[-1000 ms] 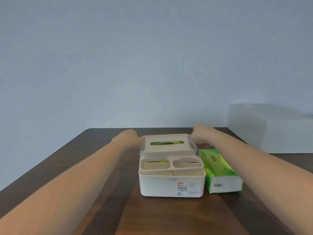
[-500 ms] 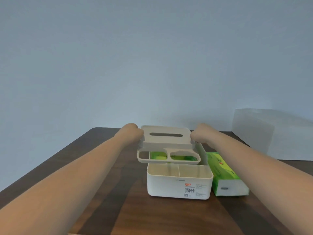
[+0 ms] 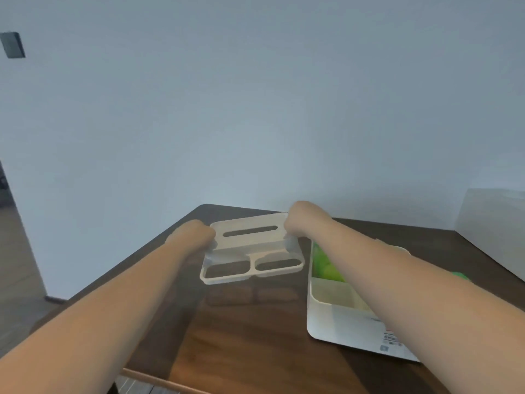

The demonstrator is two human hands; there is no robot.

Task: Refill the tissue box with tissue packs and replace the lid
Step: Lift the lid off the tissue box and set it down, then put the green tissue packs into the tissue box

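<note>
Both my hands hold the cream lid (image 3: pixel 251 250) in the air above the dark wooden table (image 3: pixel 255 336), to the left of the box. My left hand (image 3: pixel 193 234) grips the lid's left end and my right hand (image 3: pixel 305 220) grips its right end. The lid has a tissue slot on top and two openings along its near edge. The open white tissue box (image 3: pixel 341 322) stands at the right, partly behind my right forearm, with a green tissue pack (image 3: pixel 326 265) inside it. A sliver of another green pack (image 3: pixel 460 275) shows beyond my right arm.
A pale translucent bin (image 3: pixel 494 231) stands at the far right against the wall. The table's left edge runs diagonally, with floor beyond it. A dark wall plate (image 3: pixel 12 45) is at the upper left.
The lid has been lifted off the box and carried left, held in both hands. The view has swung left, so the box now sits at the right.
</note>
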